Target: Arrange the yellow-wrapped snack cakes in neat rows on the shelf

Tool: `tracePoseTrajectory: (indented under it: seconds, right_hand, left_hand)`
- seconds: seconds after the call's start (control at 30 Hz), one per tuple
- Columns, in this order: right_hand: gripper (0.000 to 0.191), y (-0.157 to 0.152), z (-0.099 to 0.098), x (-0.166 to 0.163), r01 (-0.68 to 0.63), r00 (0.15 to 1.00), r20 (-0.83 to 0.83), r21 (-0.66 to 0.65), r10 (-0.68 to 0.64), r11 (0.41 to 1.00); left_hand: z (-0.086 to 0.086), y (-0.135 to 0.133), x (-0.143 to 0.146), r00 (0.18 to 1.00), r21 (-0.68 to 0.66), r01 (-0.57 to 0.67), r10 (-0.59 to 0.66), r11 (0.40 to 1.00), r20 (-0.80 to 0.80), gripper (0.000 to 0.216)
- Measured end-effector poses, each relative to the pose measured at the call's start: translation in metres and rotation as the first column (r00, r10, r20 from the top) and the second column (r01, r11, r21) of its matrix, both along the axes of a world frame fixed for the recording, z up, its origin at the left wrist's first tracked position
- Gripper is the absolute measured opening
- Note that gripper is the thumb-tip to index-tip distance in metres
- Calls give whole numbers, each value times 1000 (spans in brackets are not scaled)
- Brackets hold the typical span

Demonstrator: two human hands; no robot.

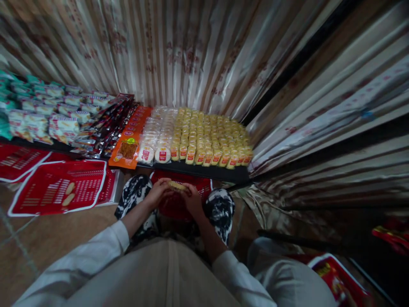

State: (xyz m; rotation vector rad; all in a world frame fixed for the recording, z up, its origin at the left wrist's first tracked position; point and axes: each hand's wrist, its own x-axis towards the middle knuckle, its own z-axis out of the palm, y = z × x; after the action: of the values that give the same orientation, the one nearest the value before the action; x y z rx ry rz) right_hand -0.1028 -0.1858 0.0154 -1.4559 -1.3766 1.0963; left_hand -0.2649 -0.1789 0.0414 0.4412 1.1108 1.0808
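Between my knees, my left hand (159,191) and my right hand (193,199) grip opposite ends of a small yellow-wrapped snack packet (177,186). The fingers of both hands are closed on it. Just beyond them, on a low black shelf (217,172), similar yellow packets (207,140) stand in tight rows. Left of these are rows of clear-wrapped round white crackers (162,154). Beneath my hands, a red basket (174,209) is partly hidden by my forearms and legs; its contents cannot be made out.
Further left on the shelf are an orange snack bag (129,138), dark shiny packets (107,128) and several white-and-green packets (64,123). A red basket (30,198) holding two pale oval packets sits on the floor. A curtain (179,51) hangs behind. Another person's leg (287,277) is at right.
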Motion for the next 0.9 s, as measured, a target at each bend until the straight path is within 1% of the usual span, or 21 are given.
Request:
tracePoseTrajectory:
  seconds: [0.1, 0.2, 0.3, 0.37, 0.43, 0.5, 0.57, 0.63, 0.7, 0.8, 0.9]
  right_hand:
    - [26, -6, 16, 3, -2, 986, 165, 144, -23, 990]
    - [26, -12, 28, 5, -36, 970, 243, 229, -22, 973]
    - [28, -15, 32, 4, -28, 965, 258, 280, -47, 960]
    - [26, -15, 32, 2, 0, 974, 217, 290, -66, 957]
    - [24, -14, 29, -2, 27, 989, 132, 249, -61, 968]
    - [20, -11, 25, -6, 49, 998, 21, 168, -53, 985]
    - [16, -8, 20, -8, 92, 991, -104, 75, -84, 993]
    - [20, -4, 13, -6, 142, 966, -218, -11, -141, 990]
    - [29, -1, 8, -2, 181, 937, -291, -75, -195, 981]
    - [43, 2, 3, 5, 157, 921, -339, -131, -193, 979]
    - [48, 6, 3, 6, 84, 926, -353, -163, -137, 983]
  left_hand:
    - [4, 3, 6, 1000, -22, -11, 11, 1000, -4, 25]
    - [8, 5, 17, 998, 0, -55, 55, 998, -16, 24]
    - [14, 4, 24, 996, 45, -92, 92, 995, 6, 23]
    - [19, 3, 23, 996, 82, -92, 92, 992, 5, 24]
    - [24, 2, 20, 997, 117, -77, 79, 990, -19, 25]
    - [27, 1, 18, 996, 155, -60, 69, 986, -54, 26]
    - [28, 3, 17, 995, 196, -46, 62, 980, -75, 31]
    - [29, 5, 20, 996, 221, -38, 55, 975, -71, 39]
    - [29, 9, 25, 998, 226, -29, 42, 974, -51, 48]
    - [31, 13, 33, 996, 209, -27, 44, 978, -78, 52]
    - [35, 16, 38, 983, 210, -21, 59, 978, -174, 44]
